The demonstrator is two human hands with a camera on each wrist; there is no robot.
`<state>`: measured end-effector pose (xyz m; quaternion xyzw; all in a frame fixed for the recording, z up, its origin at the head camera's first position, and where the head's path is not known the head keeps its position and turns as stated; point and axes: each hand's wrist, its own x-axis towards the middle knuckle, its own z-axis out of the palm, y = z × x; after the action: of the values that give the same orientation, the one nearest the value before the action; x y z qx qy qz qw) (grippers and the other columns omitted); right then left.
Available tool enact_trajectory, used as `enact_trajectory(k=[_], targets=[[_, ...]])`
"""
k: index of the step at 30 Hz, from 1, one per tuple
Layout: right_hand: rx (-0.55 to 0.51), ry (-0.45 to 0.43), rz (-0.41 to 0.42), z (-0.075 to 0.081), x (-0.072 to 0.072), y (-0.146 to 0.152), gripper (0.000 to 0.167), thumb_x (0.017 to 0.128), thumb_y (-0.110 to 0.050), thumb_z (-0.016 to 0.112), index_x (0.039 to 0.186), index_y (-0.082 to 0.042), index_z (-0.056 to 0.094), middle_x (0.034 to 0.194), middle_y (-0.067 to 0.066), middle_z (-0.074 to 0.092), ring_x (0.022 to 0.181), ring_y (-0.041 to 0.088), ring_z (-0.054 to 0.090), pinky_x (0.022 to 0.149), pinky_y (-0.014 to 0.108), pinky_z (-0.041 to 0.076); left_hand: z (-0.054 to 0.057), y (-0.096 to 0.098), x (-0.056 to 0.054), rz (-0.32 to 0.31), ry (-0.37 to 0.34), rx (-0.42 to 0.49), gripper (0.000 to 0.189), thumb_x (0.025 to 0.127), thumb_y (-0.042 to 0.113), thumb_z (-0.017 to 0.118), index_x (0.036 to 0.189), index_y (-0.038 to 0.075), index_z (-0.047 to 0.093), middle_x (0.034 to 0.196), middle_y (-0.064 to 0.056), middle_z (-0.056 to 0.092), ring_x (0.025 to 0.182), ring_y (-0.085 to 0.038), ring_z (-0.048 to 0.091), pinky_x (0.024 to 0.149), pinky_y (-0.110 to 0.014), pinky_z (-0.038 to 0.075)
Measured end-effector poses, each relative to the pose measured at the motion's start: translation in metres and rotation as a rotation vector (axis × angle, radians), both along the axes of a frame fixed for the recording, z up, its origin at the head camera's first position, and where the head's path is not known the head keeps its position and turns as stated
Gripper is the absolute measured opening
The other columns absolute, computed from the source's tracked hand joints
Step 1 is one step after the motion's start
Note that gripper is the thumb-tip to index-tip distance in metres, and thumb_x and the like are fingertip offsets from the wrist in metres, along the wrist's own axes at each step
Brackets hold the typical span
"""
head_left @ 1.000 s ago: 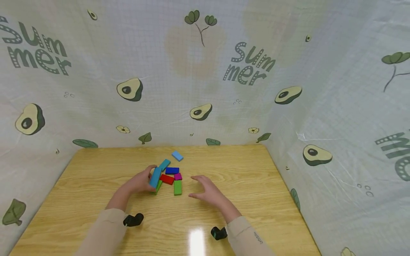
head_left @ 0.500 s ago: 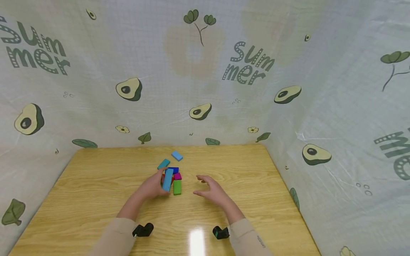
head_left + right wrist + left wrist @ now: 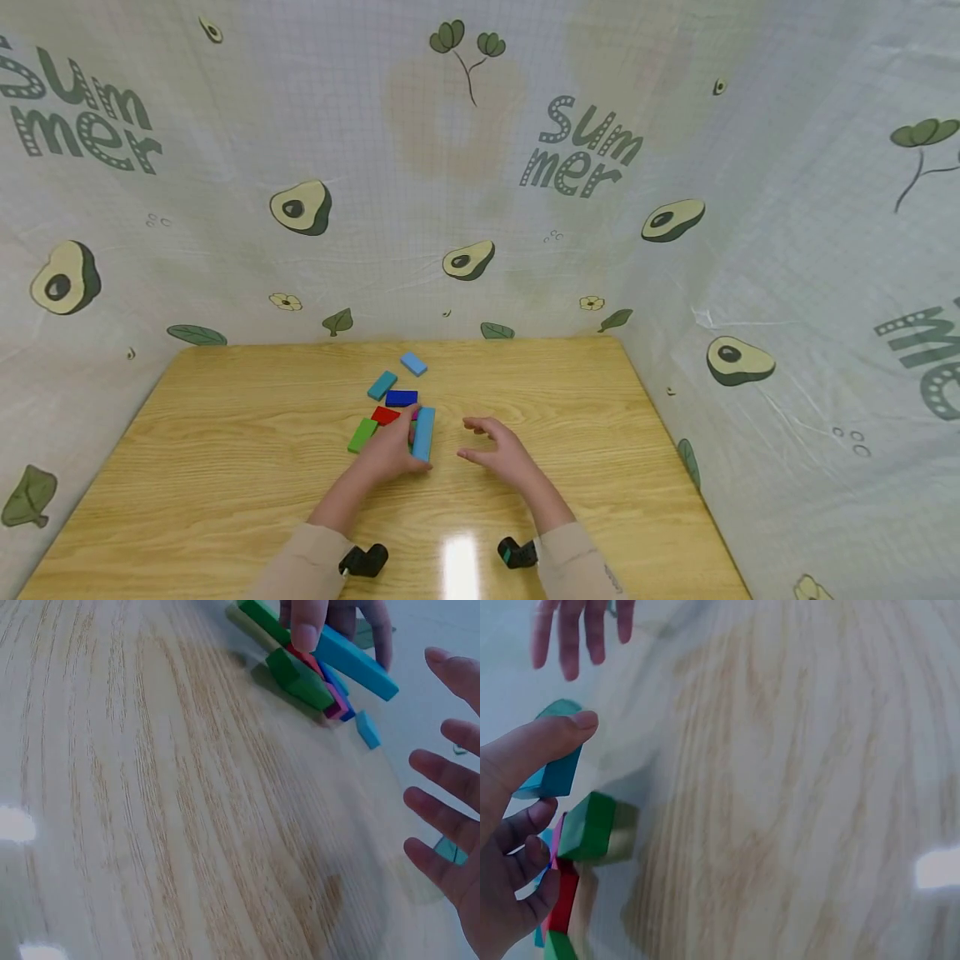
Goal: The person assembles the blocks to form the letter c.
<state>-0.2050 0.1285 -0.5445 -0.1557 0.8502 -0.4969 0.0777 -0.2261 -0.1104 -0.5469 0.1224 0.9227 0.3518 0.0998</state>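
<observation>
My left hand [image 3: 392,450] grips a long light blue block [image 3: 423,433] between thumb and fingers. In the left wrist view, the thumb lies across this blue block [image 3: 555,778], which is raised above the other blocks. A green block [image 3: 298,679] and a magenta block [image 3: 335,701] stand under and beside it, mostly covered by the hand in the head view. To the hand's left are a red block [image 3: 384,415] and a second green block [image 3: 363,435]. My right hand [image 3: 498,450] hovers to the right, fingers spread and loosely curved, holding nothing.
Beyond the hands lie a dark blue block [image 3: 402,398], a teal block [image 3: 382,385] and a small light blue block [image 3: 413,364]. The wooden table [image 3: 570,400] meets a patterned cloth [image 3: 375,275] at its back and sides.
My left hand has carried the long light blue block rightward, from over the left green block to over the right one. The right hand has shifted slightly right.
</observation>
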Motion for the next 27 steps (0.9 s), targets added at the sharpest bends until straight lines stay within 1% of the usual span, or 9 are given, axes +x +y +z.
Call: enact_trajectory(k=[3,4,10,11,14,19,21,23,27], targets=[[-0.031,-0.016,-0.010,-0.004,0.001,0.001,0.055,0.091,-0.026,0.071,0.139,-0.007,0.052,0.132,0.005,0.057,0.122,0.028,0.049,0.105,0.052,0.034,-0.003,0.008,0.003,-0.020,0.017,-0.001,0.108,0.065,0.032,0.092,0.149,0.003,0.029,0.091,0.000,0.057,0.079,-0.015,0.054,0.071,-0.034,0.050],[-0.042,-0.016,-0.009,0.000,0.003,0.000,0.055,0.091,-0.026,0.071,0.138,-0.005,0.053,0.132,0.008,0.057,0.121,0.030,0.049,0.104,0.053,0.034,-0.004,0.011,0.003,-0.026,0.026,-0.001,0.108,0.065,0.032,0.092,0.148,0.003,0.029,0.089,0.000,0.056,0.077,-0.015,0.054,0.069,-0.034,0.049],[-0.089,-0.041,-0.025,-0.009,0.003,0.000,0.052,0.091,-0.020,0.071,0.137,-0.003,0.053,0.130,0.010,0.059,0.119,0.033,0.050,0.103,0.055,0.035,-0.007,0.025,0.007,-0.046,0.063,-0.007,0.107,0.064,0.031,0.093,0.146,0.000,0.031,0.084,0.002,0.055,0.072,-0.013,0.052,0.063,-0.032,0.047],[-0.093,-0.043,-0.034,-0.015,0.001,0.001,0.052,0.091,-0.019,0.071,0.137,-0.004,0.054,0.129,0.007,0.059,0.119,0.031,0.050,0.103,0.054,0.035,-0.007,0.027,0.008,-0.045,0.066,-0.010,0.107,0.064,0.031,0.093,0.146,0.000,0.031,0.084,0.002,0.055,0.072,-0.013,0.053,0.063,-0.032,0.047],[-0.096,-0.036,-0.055,-0.017,0.001,0.002,0.050,0.090,-0.019,0.072,0.135,-0.004,0.056,0.127,0.005,0.061,0.117,0.027,0.052,0.102,0.051,0.037,-0.010,0.034,0.009,-0.040,0.076,-0.013,0.109,0.063,0.032,0.093,0.146,0.000,0.031,0.083,0.003,0.055,0.070,-0.011,0.052,0.062,-0.031,0.047],[-0.103,-0.041,-0.072,-0.018,0.002,0.002,0.048,0.091,-0.017,0.071,0.135,-0.004,0.056,0.127,0.005,0.060,0.117,0.029,0.052,0.100,0.052,0.038,-0.014,0.045,0.012,-0.019,0.085,-0.041,0.111,0.062,0.036,0.093,0.146,-0.001,0.033,0.079,0.003,0.055,0.069,-0.013,0.053,0.063,-0.032,0.048],[-0.097,-0.043,-0.076,-0.019,0.002,0.003,0.048,0.091,-0.017,0.071,0.134,-0.005,0.057,0.127,0.006,0.060,0.117,0.030,0.052,0.099,0.053,0.038,-0.015,0.048,0.013,-0.002,0.098,-0.066,0.110,0.061,0.039,0.093,0.146,-0.001,0.035,0.085,-0.001,0.061,0.074,-0.017,0.057,0.068,-0.037,0.051],[-0.089,-0.043,-0.084,-0.021,0.002,0.003,0.047,0.090,-0.018,0.072,0.133,-0.006,0.058,0.127,0.007,0.061,0.116,0.030,0.053,0.097,0.053,0.039,-0.016,0.050,0.013,0.013,0.112,-0.089,0.110,0.061,0.040,0.093,0.145,-0.001,0.036,0.097,-0.008,0.066,0.083,-0.023,0.062,0.075,-0.043,0.052],[-0.066,-0.041,-0.100,-0.027,0.002,0.002,0.045,0.090,-0.018,0.073,0.131,-0.006,0.059,0.125,0.008,0.062,0.114,0.030,0.055,0.095,0.051,0.041,-0.019,0.053,0.014,0.038,0.131,-0.140,0.109,0.060,0.045,0.092,0.143,-0.001,0.040,0.121,-0.017,0.063,0.101,-0.033,0.063,0.084,-0.050,0.051]])
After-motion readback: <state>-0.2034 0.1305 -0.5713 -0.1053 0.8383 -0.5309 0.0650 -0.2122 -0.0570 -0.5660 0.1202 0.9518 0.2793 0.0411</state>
